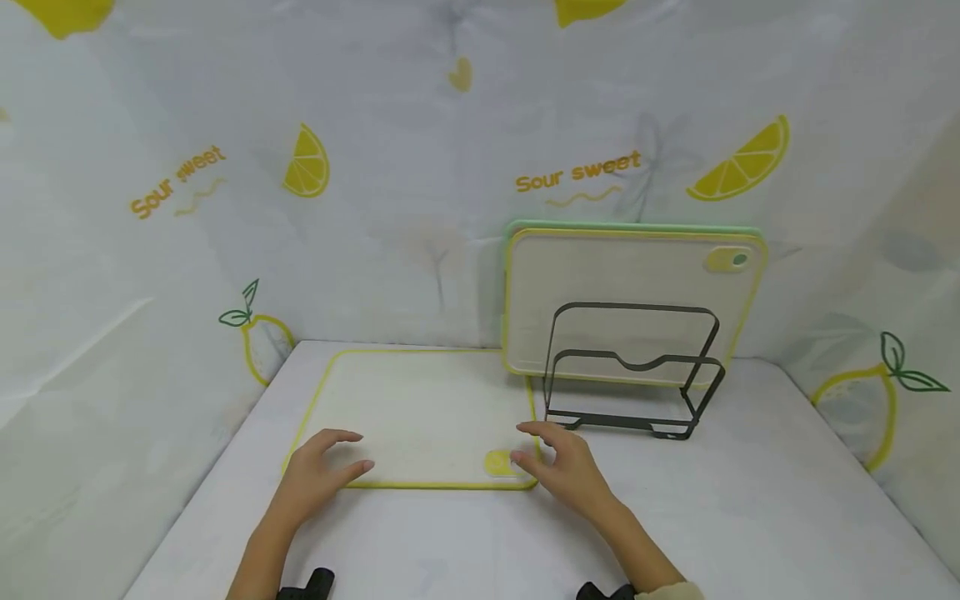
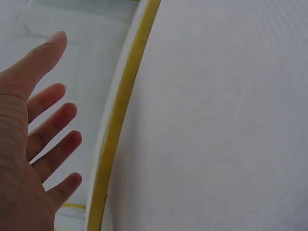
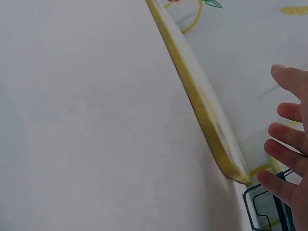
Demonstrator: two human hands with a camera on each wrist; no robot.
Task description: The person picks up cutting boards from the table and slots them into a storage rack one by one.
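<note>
Fingers (image 2: 54,124) of the left hand (image 1: 313,475) and right hand (image 1: 566,467) are spread by the near left and near right corners of a cutting board (image 1: 427,408). It lies flat on the counter (image 1: 450,542), long axis left to right, a white rounded rectangle with a yellow rim (image 1: 435,485) and near-right yellow patch (image 1: 498,463). Rightward stands a rack (image 1: 615,421) of bent black bars.

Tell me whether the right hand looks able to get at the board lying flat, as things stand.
Probably yes. The right hand is open and empty, close by the near right corner of the flat board. Nothing seems to block that corner; the black rack stands farther back.
</note>
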